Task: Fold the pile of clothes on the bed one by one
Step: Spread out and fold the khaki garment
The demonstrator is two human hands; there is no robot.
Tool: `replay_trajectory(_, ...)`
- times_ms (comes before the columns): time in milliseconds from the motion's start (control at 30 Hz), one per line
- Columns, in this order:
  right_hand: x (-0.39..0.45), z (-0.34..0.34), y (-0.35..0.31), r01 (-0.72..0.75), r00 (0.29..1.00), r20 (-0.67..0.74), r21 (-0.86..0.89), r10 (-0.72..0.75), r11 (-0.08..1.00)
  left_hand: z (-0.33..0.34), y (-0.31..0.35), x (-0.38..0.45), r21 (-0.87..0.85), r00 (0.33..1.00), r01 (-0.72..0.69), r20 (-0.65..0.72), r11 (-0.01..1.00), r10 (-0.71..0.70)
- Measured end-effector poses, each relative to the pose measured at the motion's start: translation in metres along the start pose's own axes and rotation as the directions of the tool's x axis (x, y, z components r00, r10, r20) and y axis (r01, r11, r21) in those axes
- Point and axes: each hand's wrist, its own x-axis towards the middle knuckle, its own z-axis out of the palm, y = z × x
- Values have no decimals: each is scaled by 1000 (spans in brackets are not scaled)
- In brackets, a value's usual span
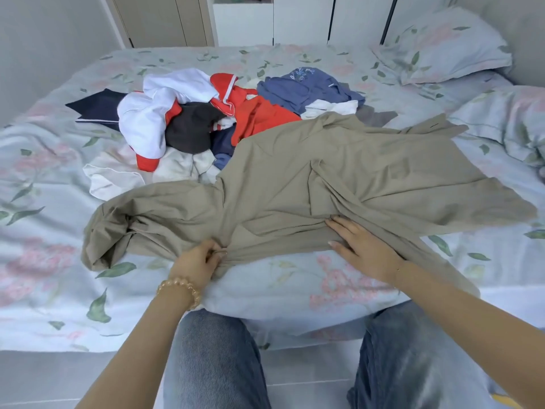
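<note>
Shirt: khaki shirt [309, 172] long axis left-right, frame centre
Left hand [198, 262]: pinching hem
Right hand [364, 249]: flat, pressing

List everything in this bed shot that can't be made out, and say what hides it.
Head view only:
- Far part of the beige garment overlaps the pile of clothes; what lies beneath is hidden.
- Garment types in the pile: too crumpled and overlapped to tell.
- Left hand fingertips: curled into the beige hem, grip detail unclear.
- Fabric under the flat right hand: covered by the hand.
- Wardrobe top: cut off by the upper edge.
- Print on the blue top: too small.
</note>
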Motion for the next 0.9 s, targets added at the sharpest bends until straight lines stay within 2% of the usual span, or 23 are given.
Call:
replay_trajectory(33, -2, -4, 2, 20, 1000, 17, 1, -20, 1000, 0, 4, -1, 82, 999, 31, 28, 996, -34)
replay_trajectory(100, -8, -19, 0, 68, 998, 1, 40, -68, 997, 0, 23, -5, 307, 999, 3, -41, 952, 10)
replay_trajectory(133, -13, -26, -1, 118, 991, -70, 36, -115, 992, 2, 34, -6, 373, 988, -23, -132, 927, 77)
replay_trajectory(200, -28, -38, -1, 160, 946, -271, -95, -180, 983, 7, 65, -12, 363, 926, -162, -264, 918, 269)
replay_trajectory(233, -36, -42, 2, 107, 929, -334, -167, -158, 980, 12, 79, -12, 337, 893, -274, -258, 901, 369)
replay_trajectory(300, -54, -45, 12, -109, 945, -325, -221, 32, 969, 27, 102, -5, 330, 855, -424, -162, 843, 493)
replay_trajectory(333, -62, -45, 18, -228, 950, -263, -224, 167, 947, 37, 108, 2, 342, 872, -434, -75, 834, 484)
replay_trajectory(400, -74, -46, 34, -413, 911, -101, -247, 401, 877, 58, 105, 17, 427, 928, -368, 115, 826, 354)
replay_trajectory(500, -74, -61, 55, -472, 875, -54, -312, 481, 824, 81, 89, 34, 491, 962, -264, 194, 830, 192)
replay_trajectory(600, -58, -96, 68, -509, 852, -56, -317, 520, 800, 84, 83, 36, 470, 972, -230, 161, 852, 174)
replay_trajectory(667, -42, -131, 80, -535, 842, -135, -331, 522, 777, 85, 82, 36, 459, 976, -215, 124, 862, 178)
replay_trajectory(733, -21, -171, 93, -559, 828, -278, -344, 487, 755, 86, 82, 35, 449, 978, -208, 95, 869, 185)
replay_trajectory(800, 2, -211, 100, -586, 785, -402, -236, 471, 775, 90, 81, 34, 434, 980, -198, 62, 879, 190)
replay_trajectory(900, 33, -253, 97, -497, 733, -536, -3, 418, 868, 93, 79, 33, 428, 984, -166, 7, 888, 180)
